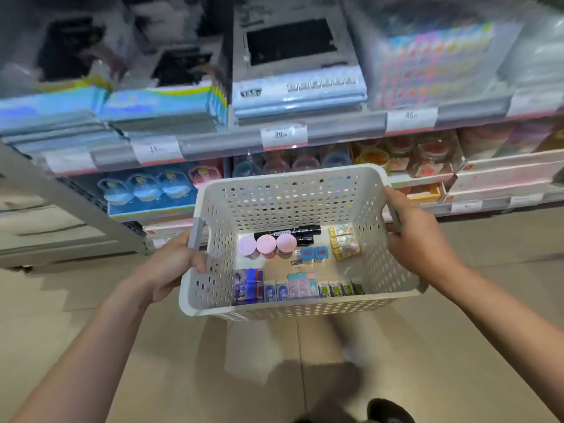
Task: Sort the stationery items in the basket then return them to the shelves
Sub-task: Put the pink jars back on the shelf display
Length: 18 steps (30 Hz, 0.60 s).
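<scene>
A person holds a white perforated plastic basket (366, 209) out in front of them above a beige tiled floor (91, 300), facing grey shop shelves (219, 141) that carry white price labels along their edges. The left hand (174, 267) grips the basket's grey left handle at 9 o'clock, thumb curled over the rim and inside the wall. The right hand (418, 239) grips the right handle at 3 o'clock, fingers wrapped round the outer side.

The stationery lies in groups on the basket's floor. At 12 o'clock lie black marker pens (293, 232) side by side. Just in front of them, three round pink-lidded tubs (266, 245) stand in a row. Right of the tubs sit two small blue square cases (313, 254), and at 2 o'clock a cluster of yellow and white packets (345, 242). Along the near wall, from 7 to 5 o'clock, run purple and blue boxed packs (248, 285), blue and white erasers (276, 291), pastel pink and teal packs (302, 284) and green and black erasers (340, 289).

The shelves behind hold blurred packaged goods. A dark shoe (390, 410) shows at 6 o'clock.
</scene>
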### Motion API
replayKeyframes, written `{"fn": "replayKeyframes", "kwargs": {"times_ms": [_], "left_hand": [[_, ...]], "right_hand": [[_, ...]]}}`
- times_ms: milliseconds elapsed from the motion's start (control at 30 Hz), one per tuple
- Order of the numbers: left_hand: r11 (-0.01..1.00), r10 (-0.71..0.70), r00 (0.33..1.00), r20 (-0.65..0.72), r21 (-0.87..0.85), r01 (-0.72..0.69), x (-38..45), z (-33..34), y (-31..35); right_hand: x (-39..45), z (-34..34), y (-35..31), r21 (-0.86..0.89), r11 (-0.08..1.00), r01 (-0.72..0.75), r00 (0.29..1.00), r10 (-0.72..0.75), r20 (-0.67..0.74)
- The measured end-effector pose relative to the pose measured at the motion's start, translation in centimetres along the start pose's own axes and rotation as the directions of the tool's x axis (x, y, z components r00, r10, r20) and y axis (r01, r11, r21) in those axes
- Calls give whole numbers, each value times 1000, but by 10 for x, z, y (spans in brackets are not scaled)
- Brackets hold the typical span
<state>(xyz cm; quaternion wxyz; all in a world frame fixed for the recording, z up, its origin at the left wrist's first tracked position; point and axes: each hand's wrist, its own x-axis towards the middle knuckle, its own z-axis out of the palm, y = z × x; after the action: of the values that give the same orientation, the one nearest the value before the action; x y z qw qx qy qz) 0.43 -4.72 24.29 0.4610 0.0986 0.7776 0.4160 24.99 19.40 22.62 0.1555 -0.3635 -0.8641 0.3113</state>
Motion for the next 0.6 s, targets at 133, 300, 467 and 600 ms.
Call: {"fn": "replayKeyframes", "kwargs": {"times_ms": [133,300,467,600], "left_hand": [[999,36,999,16,15,-36,-53,-16,48],[999,31,999,27,-7,-31,-130,-33,115],[1000,25,999,45,12,-26,-206,-46,187],[998,33,998,47,60,-36,-265,-58,245]], "right_hand": [[-7,-56,-49,-14,1000,-3,999,3,-33],[-15,-145,-122,3,1000,6,999,-5,-36],[-23,-236,-187,-6,999,-43,999,43,-29],[-33,-306,-237,-43,997,-64,998,63,-19]]}}
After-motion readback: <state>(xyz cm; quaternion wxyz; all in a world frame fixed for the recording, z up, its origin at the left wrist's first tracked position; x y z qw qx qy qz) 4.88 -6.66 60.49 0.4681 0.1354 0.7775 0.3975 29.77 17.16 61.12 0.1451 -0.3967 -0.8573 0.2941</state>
